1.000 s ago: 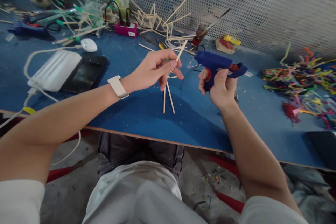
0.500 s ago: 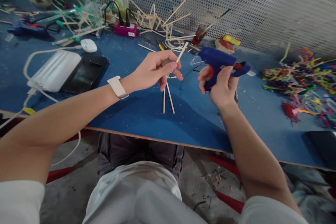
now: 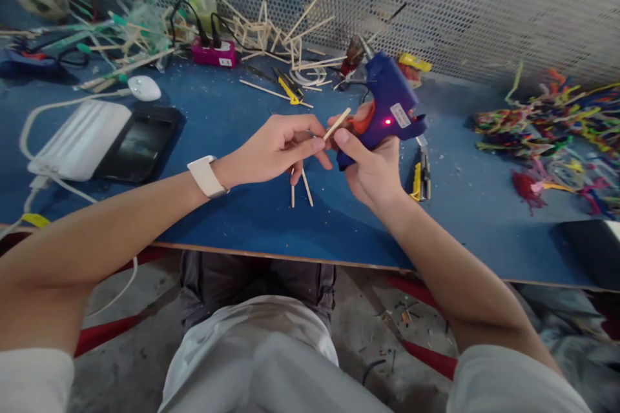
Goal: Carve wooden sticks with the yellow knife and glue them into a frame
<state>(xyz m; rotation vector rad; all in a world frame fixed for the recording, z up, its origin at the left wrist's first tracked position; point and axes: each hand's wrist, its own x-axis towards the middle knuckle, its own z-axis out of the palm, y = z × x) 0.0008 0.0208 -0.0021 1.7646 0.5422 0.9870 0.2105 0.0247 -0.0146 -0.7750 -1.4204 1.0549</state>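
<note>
Between thumb and fingers, my left hand [image 3: 283,147] pinches a thin wooden stick [image 3: 338,124] that slants up to the right. My right hand [image 3: 375,164] is wrapped round a blue hot glue gun [image 3: 390,93], its nozzle pointing up and away and a red light glowing on its side. The thumb of that hand is close to the stick; whether it touches cannot be made out. Below my left hand, two wooden sticks [image 3: 307,188] lie on the blue table [image 3: 242,219], their upper ends hidden by the fingers.
Behind are a stick framework [image 3: 261,32], a yellow utility knife [image 3: 289,86] and a purple power adapter [image 3: 213,53]. A phone [image 3: 140,143] and a white power bank [image 3: 82,139] lie left. Another cutter [image 3: 422,174] and colourful yarn scraps [image 3: 537,122] are at right.
My right hand has brought the glue gun left, towards my left hand, and tipped its nozzle upward. The held stick sits lower. The camera view has shifted slightly.
</note>
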